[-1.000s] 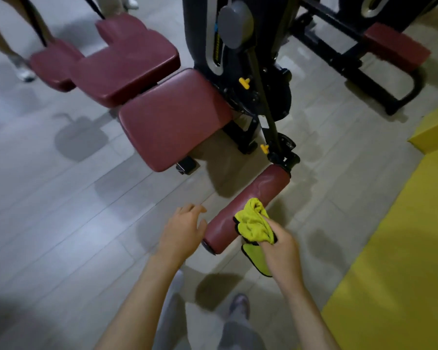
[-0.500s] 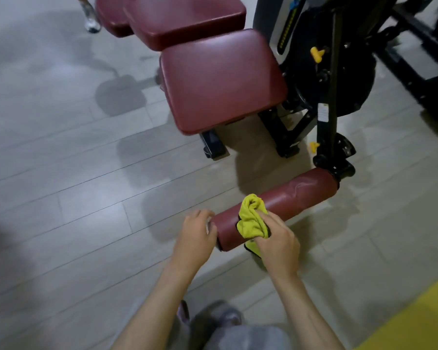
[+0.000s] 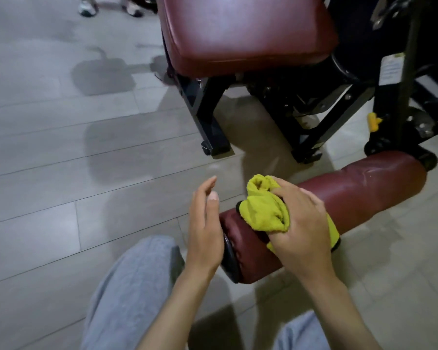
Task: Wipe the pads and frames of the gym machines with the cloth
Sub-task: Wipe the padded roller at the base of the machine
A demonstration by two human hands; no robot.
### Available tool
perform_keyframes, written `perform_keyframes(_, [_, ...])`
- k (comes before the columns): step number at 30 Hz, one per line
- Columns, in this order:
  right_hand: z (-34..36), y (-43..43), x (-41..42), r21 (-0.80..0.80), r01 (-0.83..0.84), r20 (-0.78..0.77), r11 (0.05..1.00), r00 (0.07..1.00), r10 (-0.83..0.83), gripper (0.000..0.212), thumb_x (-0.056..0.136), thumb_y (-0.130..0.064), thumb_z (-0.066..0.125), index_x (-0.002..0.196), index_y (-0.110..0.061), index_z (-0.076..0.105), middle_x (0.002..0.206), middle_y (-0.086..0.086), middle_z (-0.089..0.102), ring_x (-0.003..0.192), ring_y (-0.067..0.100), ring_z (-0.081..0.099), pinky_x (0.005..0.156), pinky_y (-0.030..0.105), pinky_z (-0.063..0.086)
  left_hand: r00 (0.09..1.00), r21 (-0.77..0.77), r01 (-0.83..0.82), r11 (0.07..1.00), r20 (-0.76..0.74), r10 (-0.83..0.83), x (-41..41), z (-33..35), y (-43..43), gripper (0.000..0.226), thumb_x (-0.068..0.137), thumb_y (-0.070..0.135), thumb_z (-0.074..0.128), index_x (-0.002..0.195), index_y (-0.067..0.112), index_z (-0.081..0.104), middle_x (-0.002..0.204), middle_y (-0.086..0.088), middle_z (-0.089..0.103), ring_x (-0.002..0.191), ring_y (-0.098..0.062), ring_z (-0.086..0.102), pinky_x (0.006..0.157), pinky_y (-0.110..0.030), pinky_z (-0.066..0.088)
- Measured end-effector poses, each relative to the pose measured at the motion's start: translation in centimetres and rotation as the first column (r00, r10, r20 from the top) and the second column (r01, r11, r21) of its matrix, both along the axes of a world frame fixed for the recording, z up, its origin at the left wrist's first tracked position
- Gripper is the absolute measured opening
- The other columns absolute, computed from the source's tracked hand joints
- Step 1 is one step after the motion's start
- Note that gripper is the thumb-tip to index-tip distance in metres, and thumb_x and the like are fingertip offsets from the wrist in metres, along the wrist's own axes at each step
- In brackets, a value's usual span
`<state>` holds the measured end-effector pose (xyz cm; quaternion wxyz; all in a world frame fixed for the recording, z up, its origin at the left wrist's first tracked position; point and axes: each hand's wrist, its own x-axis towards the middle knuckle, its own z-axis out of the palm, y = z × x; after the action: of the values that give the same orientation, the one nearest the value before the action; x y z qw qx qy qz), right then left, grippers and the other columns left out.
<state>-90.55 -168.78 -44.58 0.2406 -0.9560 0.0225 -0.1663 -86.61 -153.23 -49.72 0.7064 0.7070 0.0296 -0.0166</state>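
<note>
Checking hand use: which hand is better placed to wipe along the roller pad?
Right. The right hand holds the yellow cloth against the roller pad; the left hand is open beside the pad's end, holding nothing.

A: Where does the view look from?
B: From the person's head, facing forward and steeply down past a grey-trousered knee [image 3: 132,286] to the floor [image 3: 61,147] (wide-angle, so lines bend at the edges).
A: How near?
B: Close. The left grip [image 3: 205,223] and the right grip [image 3: 299,223], on the cloth [image 3: 263,210], fill the lower middle. The roller pad [image 3: 364,188] runs rightward from under the right grip. The seat pad [image 3: 245,31] lies beyond both grips, at the top edge.
A: Another view?
B: Just this one.
</note>
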Motion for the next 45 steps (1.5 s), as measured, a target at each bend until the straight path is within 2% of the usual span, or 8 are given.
perform_keyframes(4, [-0.8,0.3,0.1,0.009,0.009,0.084,1.000,0.996,-0.010,0.042,0.092,-0.045,0.053,0.126,-0.027,0.068,0.147,-0.011,0.058,0.127,0.004,0.056,0.110,0.040,0.036,0.984,-0.113,-0.111,0.987,0.125,0.125,-0.2,-1.2,-0.8,0.039,0.106,0.040,0.031,0.138,0.031,0.053,0.139,0.020,0.054,0.137,0.000,0.044,0.113,-0.023,0.033])
perform_keyframes(11, [-0.7,6.0,-2.7,-0.017,-0.052,0.097,0.998,0.994,0.054,0.034,0.087,-0.036,0.065,0.120,-0.028,0.070,0.133,-0.016,0.065,0.123,0.012,0.060,0.104,0.044,0.039,0.942,0.057,-0.251,0.966,0.242,0.230,-1.0,-0.5,0.1,0.025,0.106,0.015,0.047,0.126,0.027,0.056,0.120,0.009,0.059,0.117,-0.017,0.057,0.101,-0.043,0.047])
perform_keyframes(14, [-0.3,5.3,-2.5,-0.039,-0.120,0.118,0.992,0.985,0.123,0.033,0.091,-0.040,0.061,0.121,-0.028,0.070,0.133,-0.017,0.065,0.123,0.009,0.060,0.104,0.041,0.040,0.954,0.120,-0.218,0.968,0.234,0.186,-0.9,-0.4,0.8,0.033,0.100,0.009,0.048,0.123,0.030,0.057,0.110,0.012,0.057,0.108,-0.006,0.055,0.094,-0.034,0.047])
perform_keyframes(23, [0.8,-4.6,1.0,-0.025,0.271,0.036,0.962,0.962,-0.270,0.032,0.094,-0.044,0.052,0.107,-0.028,0.075,0.107,-0.008,0.075,0.100,0.025,0.068,0.098,0.049,0.047,0.972,0.104,-0.104,0.989,0.221,0.079,-1.2,3.3,-1.9,0.025,0.109,0.032,0.036,0.122,0.031,0.058,0.120,0.020,0.059,0.124,-0.003,0.051,0.102,-0.020,0.039])
perform_keyframes(30, [-0.7,3.6,-1.7,0.081,-0.101,0.112,0.992,0.989,0.092,0.029,0.095,-0.042,0.052,0.113,-0.029,0.071,0.114,-0.017,0.070,0.109,0.008,0.063,0.097,0.033,0.044,0.950,-0.049,-0.222,0.974,0.217,0.227,-1.2,2.3,-2.0,0.035,0.109,0.041,0.031,0.112,0.025,0.061,0.108,0.013,0.064,0.109,-0.009,0.059,0.092,-0.022,0.045])
perform_keyframes(36, [0.7,-7.0,1.1,0.001,0.065,0.090,0.998,0.994,-0.065,0.039,0.080,-0.034,0.051,0.111,-0.028,0.074,0.113,-0.009,0.075,0.105,0.020,0.068,0.091,0.041,0.051,0.948,0.266,-0.145,0.953,0.312,0.057,-0.8,3.5,-2.5,0.030,0.109,0.045,0.034,0.123,0.031,0.056,0.116,0.020,0.057,0.119,-0.007,0.052,0.101,-0.027,0.041])
perform_keyframes(41, [1.1,-14.1,3.2,0.103,0.432,-0.044,0.896,0.902,-0.429,0.021,0.081,-0.041,0.044,0.086,-0.029,0.060,0.073,-0.006,0.061,0.084,0.035,0.062,0.067,0.037,0.035,0.936,0.553,-0.089,0.829,0.330,-0.119,-0.7,3.8,-3.0,0.040,0.106,0.058,0.024,0.115,0.034,0.055,0.110,0.018,0.055,0.107,-0.004,0.048,0.091,-0.029,0.043])
perform_keyframes(45, [0.4,-9.4,2.6,0.009,0.380,0.082,0.925,0.922,-0.379,0.024,0.079,-0.040,0.052,0.086,-0.022,0.068,0.080,0.001,0.068,0.080,0.032,0.061,0.071,0.042,0.045,0.919,0.723,-0.096,0.685,0.328,-0.218,-0.7,3.6,-3.3,0.051,0.104,0.062,0.020,0.119,0.031,0.058,0.115,0.014,0.055,0.107,-0.010,0.049,0.087,-0.033,0.044])
